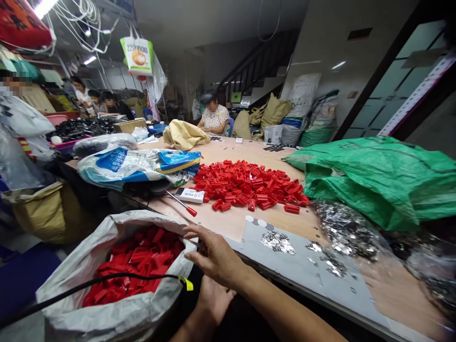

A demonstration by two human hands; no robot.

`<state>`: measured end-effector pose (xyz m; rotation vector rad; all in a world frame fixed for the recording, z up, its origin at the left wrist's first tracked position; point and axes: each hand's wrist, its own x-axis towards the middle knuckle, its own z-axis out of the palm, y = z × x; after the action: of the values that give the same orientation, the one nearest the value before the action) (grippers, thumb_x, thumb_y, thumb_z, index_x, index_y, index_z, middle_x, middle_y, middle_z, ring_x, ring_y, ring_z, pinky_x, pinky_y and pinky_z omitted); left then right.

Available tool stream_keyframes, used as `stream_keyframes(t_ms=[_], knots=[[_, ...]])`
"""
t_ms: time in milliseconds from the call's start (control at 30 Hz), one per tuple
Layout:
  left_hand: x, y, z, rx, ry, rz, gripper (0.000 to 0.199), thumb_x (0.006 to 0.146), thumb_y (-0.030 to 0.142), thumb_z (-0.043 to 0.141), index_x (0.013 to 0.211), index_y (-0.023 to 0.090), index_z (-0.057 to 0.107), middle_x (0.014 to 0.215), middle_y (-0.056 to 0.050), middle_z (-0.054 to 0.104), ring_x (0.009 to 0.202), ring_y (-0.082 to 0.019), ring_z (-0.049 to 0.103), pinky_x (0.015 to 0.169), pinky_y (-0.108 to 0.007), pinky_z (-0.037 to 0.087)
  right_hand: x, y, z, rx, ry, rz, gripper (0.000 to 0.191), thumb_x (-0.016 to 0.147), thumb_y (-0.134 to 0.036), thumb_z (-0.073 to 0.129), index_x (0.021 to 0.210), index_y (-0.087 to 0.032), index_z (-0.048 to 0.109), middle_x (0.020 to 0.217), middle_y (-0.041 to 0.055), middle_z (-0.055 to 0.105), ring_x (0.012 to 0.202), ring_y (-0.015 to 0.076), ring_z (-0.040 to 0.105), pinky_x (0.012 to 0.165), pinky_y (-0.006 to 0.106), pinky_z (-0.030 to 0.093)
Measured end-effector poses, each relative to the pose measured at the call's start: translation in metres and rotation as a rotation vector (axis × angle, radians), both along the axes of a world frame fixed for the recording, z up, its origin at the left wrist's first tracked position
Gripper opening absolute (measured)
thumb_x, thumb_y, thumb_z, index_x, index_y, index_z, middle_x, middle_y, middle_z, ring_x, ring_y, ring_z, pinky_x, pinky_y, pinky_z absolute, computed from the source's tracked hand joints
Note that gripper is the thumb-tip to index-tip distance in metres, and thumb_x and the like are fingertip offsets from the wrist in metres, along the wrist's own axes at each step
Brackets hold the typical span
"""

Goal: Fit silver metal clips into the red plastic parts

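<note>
My right hand [213,251] is at the right rim of a white woven sack [117,221], with fingers and thumb stretched apart. Whether its fingertips touch the rim I cannot tell. Just below it is my left hand [213,299], beside the sack; its thumb stands out, while its other fingers are largely hidden. Nothing shows in either hand. Inside the sack lie many red plastic pieces [138,261]. A black cord [117,275] with a yellow tag [187,283] crosses over the sack's mouth. On the table [221,225] is a heap of similar red pieces [249,185].
A red-handled lever [191,211] juts out near a white phone-like device [190,195]. Small shiny metal parts [278,242] lie on a grey sheet [302,268]. To the right is a green sack [377,175]; a blue-white bag [138,166] lies left. Another person [214,116] sits across.
</note>
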<state>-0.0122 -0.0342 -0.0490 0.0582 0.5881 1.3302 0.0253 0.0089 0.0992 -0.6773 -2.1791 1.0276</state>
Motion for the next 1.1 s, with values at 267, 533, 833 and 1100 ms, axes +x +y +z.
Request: stream_keyframes(t_ms=[267,533,833,1100], knots=[[-0.02,-0.01,-0.036,0.089,-0.149,-0.301,0.049,0.087,0.056,0.044,0.116,0.018,0.054,0.096,-0.009,0.068,0.082,-0.023,0.066,0.078,-0.039,0.044,0.027,0.115,-0.06,0.267,-0.429,-0.451,0.039,0.079,-0.014,0.06,0.117,-0.019,0.057,0.118,0.0092,0.061,0.106,0.0209,0.06,0.092,0.035,0.048],[-0.023,-0.003,-0.033,0.219,-0.171,-0.391,0.044,0.091,0.048,0.043,0.119,0.018,0.057,0.104,-0.012,0.066,0.092,-0.027,0.064,0.09,-0.052,0.034,0.027,0.169,-0.078,0.301,-0.704,-0.474,0.042,0.083,-0.014,0.05,0.125,-0.011,0.053,0.13,0.02,0.052,0.117,0.0327,0.053,0.095,0.044,0.043],[-0.023,-0.007,-0.037,0.231,-0.131,-0.385,0.04,0.089,0.042,0.049,0.12,0.018,0.057,0.105,-0.013,0.065,0.092,-0.027,0.064,0.091,-0.053,0.034,0.054,0.129,-0.069,0.287,-0.681,-0.472,0.027,0.085,-0.033,0.053,0.105,-0.02,0.064,0.099,0.0095,0.07,0.089,0.0246,0.065,0.074,0.032,0.047],[-0.009,-0.019,-0.016,0.231,0.044,-0.297,0.045,0.084,0.031,0.062,0.127,0.026,0.051,0.116,-0.009,0.062,0.099,-0.022,0.062,0.081,-0.037,0.048,0.097,-0.005,-0.073,0.049,-0.511,-0.375,0.019,0.085,-0.024,0.05,0.099,-0.025,0.063,0.092,0.0025,0.07,0.083,0.0179,0.065,0.074,0.027,0.047]])
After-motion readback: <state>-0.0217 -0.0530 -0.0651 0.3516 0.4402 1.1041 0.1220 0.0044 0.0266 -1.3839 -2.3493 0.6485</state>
